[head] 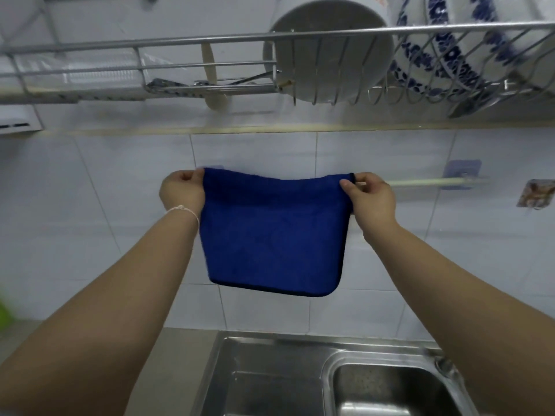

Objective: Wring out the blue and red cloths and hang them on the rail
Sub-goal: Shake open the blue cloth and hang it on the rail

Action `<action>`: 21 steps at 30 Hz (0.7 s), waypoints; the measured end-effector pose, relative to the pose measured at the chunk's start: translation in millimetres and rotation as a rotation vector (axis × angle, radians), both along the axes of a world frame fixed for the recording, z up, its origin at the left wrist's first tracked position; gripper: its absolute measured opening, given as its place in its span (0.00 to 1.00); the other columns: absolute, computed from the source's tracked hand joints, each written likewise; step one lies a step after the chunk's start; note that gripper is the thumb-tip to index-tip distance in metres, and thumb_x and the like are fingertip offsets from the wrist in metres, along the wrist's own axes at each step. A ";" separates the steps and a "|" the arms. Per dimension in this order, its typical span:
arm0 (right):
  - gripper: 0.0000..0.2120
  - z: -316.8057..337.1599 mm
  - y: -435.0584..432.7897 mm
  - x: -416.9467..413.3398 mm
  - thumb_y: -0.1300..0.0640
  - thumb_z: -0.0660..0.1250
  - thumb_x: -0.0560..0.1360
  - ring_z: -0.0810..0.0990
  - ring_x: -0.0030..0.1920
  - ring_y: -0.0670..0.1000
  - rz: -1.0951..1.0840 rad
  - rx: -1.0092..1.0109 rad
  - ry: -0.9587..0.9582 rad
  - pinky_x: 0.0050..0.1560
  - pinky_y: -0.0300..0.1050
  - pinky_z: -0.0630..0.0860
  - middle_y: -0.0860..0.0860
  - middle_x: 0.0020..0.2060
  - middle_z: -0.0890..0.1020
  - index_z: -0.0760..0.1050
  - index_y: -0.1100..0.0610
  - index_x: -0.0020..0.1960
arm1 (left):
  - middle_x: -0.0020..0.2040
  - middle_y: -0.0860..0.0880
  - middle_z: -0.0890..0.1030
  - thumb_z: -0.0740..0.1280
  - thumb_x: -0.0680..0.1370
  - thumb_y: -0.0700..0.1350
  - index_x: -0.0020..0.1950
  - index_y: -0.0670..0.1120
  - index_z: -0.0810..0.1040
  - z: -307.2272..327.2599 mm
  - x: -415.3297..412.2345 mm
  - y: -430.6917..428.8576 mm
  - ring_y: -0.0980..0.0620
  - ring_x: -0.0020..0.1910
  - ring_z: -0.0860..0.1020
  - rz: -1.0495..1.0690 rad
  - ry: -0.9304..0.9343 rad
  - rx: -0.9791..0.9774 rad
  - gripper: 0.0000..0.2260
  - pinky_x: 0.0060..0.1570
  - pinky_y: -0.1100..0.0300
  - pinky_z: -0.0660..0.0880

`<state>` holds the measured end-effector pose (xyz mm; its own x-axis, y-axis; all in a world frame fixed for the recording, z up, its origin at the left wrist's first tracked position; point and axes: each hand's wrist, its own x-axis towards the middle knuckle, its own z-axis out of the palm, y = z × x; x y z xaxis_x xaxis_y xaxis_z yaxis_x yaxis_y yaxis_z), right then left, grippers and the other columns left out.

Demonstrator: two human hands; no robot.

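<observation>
The blue cloth (pixel 274 232) hangs flat against the tiled wall, draped at the height of the white rail (pixel 420 183). My left hand (pixel 181 190) pinches its top left corner. My right hand (pixel 371 196) pinches its top right corner. The rail runs right from the cloth to a clear stick-on bracket (pixel 462 174); its left part is hidden behind the cloth. The red cloth is not in view.
A steel sink (pixel 375 382) lies below, with a drainboard to its left. A wire dish rack (pixel 330 37) above holds a white bowl (pixel 330 55), blue-patterned plates (pixel 444 46) and utensils. A green object (pixel 4 313) shows at the left edge.
</observation>
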<state>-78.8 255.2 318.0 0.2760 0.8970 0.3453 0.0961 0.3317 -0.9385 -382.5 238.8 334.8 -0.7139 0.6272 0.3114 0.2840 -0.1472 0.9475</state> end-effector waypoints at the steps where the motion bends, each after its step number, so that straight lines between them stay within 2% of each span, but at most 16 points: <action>1: 0.04 0.6 1.6 -1.8 0.55 0.72 0.74 0.82 0.43 0.50 -0.025 -0.014 0.005 0.46 0.45 0.80 0.49 0.41 0.82 0.78 0.51 0.46 | 0.54 0.44 0.83 0.69 0.77 0.50 0.56 0.43 0.81 0.4 -4.9 0.6 0.45 0.53 0.80 0.022 0.012 -0.022 0.13 0.56 0.54 0.78; 5: 0.14 5.6 4.3 -4.9 0.55 0.75 0.71 0.77 0.38 0.46 -0.166 -0.058 0.137 0.39 0.37 0.75 0.46 0.39 0.76 0.73 0.55 0.51 | 0.51 0.47 0.80 0.73 0.74 0.49 0.56 0.45 0.76 -2.8 2.5 -2.7 0.49 0.47 0.78 -0.004 -0.011 0.031 0.14 0.42 0.63 0.76; 6: 0.16 4.8 4.4 -5.8 0.55 0.76 0.71 0.76 0.38 0.46 -0.174 -0.059 0.185 0.39 0.37 0.74 0.46 0.39 0.75 0.71 0.55 0.51 | 0.49 0.48 0.80 0.73 0.74 0.49 0.55 0.46 0.75 -6.7 7.5 -5.4 0.50 0.46 0.79 -0.028 -0.013 0.050 0.14 0.41 0.64 0.76; 8: 0.17 -0.2 3.0 -6.2 0.55 0.76 0.70 0.76 0.38 0.46 -0.185 -0.046 0.253 0.43 0.39 0.76 0.46 0.38 0.76 0.69 0.55 0.50 | 0.47 0.50 0.81 0.74 0.73 0.49 0.54 0.48 0.74 -21.8 13.7 -8.1 0.49 0.47 0.81 -0.093 -0.056 0.076 0.15 0.46 0.60 0.79; 10: 0.16 -10.2 0.5 -6.5 0.56 0.75 0.71 0.77 0.38 0.46 -0.181 -0.027 0.254 0.48 0.41 0.77 0.46 0.37 0.77 0.68 0.53 0.50 | 0.49 0.48 0.82 0.74 0.73 0.48 0.56 0.48 0.73 -37.8 13.1 -9.7 0.48 0.48 0.82 -0.153 -0.182 0.093 0.16 0.51 0.55 0.81; 12: 0.14 -20.0 -1.6 -5.3 0.57 0.73 0.73 0.77 0.39 0.46 -0.155 -0.025 0.241 0.51 0.43 0.78 0.47 0.37 0.78 0.68 0.52 0.49 | 0.53 0.43 0.82 0.73 0.75 0.48 0.55 0.47 0.75 -48.7 9.5 -8.6 0.47 0.50 0.82 -0.221 -0.277 0.083 0.12 0.53 0.54 0.80; 15: 0.07 -21.4 0.2 1.8 0.57 0.71 0.74 0.78 0.39 0.48 -0.124 -0.073 0.198 0.54 0.49 0.80 0.48 0.37 0.79 0.73 0.51 0.44 | 0.51 0.45 0.84 0.71 0.77 0.50 0.47 0.48 0.82 -54.2 6.5 -8.6 0.47 0.51 0.82 -0.346 -0.220 0.019 0.06 0.55 0.55 0.79; 18: 0.04 -17.7 3.3 9.7 0.58 0.72 0.73 0.81 0.41 0.50 -0.167 -0.077 0.224 0.54 0.52 0.81 0.49 0.38 0.82 0.78 0.53 0.41 | 0.44 0.48 0.83 0.71 0.76 0.48 0.43 0.48 0.83 -50.6 6.9 -11.1 0.50 0.46 0.80 -0.298 -0.219 0.091 0.05 0.53 0.57 0.80; 21: 0.03 -19.7 2.4 6.8 0.57 0.72 0.73 0.82 0.43 0.51 -0.174 -0.046 0.163 0.54 0.51 0.81 0.50 0.40 0.83 0.79 0.54 0.42 | 0.40 0.52 0.82 0.72 0.75 0.49 0.43 0.48 0.84 -43.3 9.8 -13.4 0.56 0.40 0.78 -0.202 -0.262 0.172 0.06 0.43 0.65 0.78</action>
<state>-72.0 257.5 298.3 0.4766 0.8448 0.2432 -0.0056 0.2795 -0.9601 -372.7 225.4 291.6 -0.6503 0.7182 0.2478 -0.0161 -0.3390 0.9406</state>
